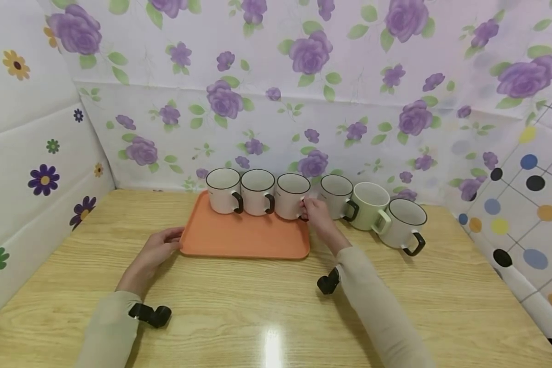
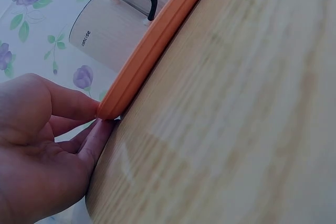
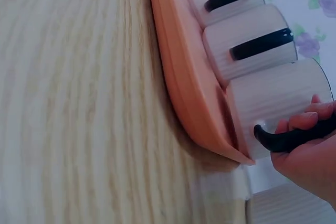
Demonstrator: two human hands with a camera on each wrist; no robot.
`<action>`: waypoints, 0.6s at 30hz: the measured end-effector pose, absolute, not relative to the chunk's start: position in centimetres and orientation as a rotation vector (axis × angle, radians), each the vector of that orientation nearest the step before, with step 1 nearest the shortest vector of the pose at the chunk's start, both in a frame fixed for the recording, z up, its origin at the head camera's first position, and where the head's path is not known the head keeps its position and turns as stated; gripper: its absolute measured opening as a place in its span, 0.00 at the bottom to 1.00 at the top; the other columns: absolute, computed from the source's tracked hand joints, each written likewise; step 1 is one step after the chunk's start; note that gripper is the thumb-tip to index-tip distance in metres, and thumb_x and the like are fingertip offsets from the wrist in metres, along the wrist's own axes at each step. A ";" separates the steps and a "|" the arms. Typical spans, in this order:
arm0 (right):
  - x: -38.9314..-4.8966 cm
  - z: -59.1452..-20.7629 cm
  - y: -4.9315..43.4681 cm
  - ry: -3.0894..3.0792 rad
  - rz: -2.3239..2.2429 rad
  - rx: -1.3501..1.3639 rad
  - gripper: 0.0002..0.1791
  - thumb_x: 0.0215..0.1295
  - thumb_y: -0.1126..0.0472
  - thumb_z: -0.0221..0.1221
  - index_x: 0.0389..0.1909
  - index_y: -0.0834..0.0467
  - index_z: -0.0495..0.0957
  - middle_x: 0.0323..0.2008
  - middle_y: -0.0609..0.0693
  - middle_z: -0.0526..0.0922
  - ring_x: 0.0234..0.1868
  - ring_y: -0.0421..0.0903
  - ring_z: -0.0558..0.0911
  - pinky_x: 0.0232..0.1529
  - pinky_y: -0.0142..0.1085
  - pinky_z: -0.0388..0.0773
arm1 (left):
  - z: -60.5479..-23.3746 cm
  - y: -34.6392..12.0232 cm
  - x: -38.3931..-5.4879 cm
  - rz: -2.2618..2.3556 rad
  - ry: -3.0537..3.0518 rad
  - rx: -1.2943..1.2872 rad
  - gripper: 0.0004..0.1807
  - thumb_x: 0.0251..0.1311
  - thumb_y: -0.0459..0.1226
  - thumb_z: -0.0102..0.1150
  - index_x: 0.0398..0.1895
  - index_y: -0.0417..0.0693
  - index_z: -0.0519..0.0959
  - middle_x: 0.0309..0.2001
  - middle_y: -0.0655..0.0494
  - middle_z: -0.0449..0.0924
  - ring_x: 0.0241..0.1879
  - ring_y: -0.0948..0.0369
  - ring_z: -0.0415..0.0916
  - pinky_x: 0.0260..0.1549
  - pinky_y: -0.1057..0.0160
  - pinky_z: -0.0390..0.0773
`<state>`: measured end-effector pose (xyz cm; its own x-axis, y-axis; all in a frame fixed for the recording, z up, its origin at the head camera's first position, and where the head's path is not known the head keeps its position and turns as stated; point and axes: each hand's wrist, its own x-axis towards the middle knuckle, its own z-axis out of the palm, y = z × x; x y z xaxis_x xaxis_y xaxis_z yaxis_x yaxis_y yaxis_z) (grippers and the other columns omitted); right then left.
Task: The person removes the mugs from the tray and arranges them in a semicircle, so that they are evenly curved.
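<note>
Right hand (image 1: pixel 318 214) grips the black-rimmed white mug (image 1: pixel 287 204) at the right end of the orange tray (image 1: pixel 248 240), left hand (image 1: pixel 158 248) pinching the tray's edge; swing wide, and we could knock the neighbouring mug (image 1: pixel 337 204).

Head view: forward and down over the orange tray (image 1: pixel 244 240). Wrist views: close, tilted, from its near corners; both share its mugs (image 1: pixel 257 200).

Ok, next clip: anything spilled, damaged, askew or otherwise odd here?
Nothing spilled, damaged or tipped shows. The one oddity is the pale green mug, standing on the right, off the tray: the other five mugs are white with black rims and handles, so it breaks the set.
</note>
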<state>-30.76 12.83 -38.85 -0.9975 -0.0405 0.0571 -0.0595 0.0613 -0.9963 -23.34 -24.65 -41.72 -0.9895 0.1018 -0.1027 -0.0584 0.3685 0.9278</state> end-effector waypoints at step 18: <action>-26.2 -35.9 17.3 -2.189 2.170 0.356 0.17 0.77 0.65 0.40 0.31 0.73 0.69 0.23 0.51 0.64 0.27 0.41 0.66 0.32 0.32 0.66 | -41.7 -24.6 -23.4 1.684 2.480 0.030 0.28 0.68 0.26 0.42 0.70 0.26 0.54 0.64 0.28 0.60 0.63 0.42 0.61 0.56 0.55 0.67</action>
<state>-26.16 17.28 -35.89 -0.9730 -0.1345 0.1876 -0.1888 -0.0040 -0.9820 -23.44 -24.64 -41.71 -0.9894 0.0972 -0.1075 -0.0641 0.3721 0.9260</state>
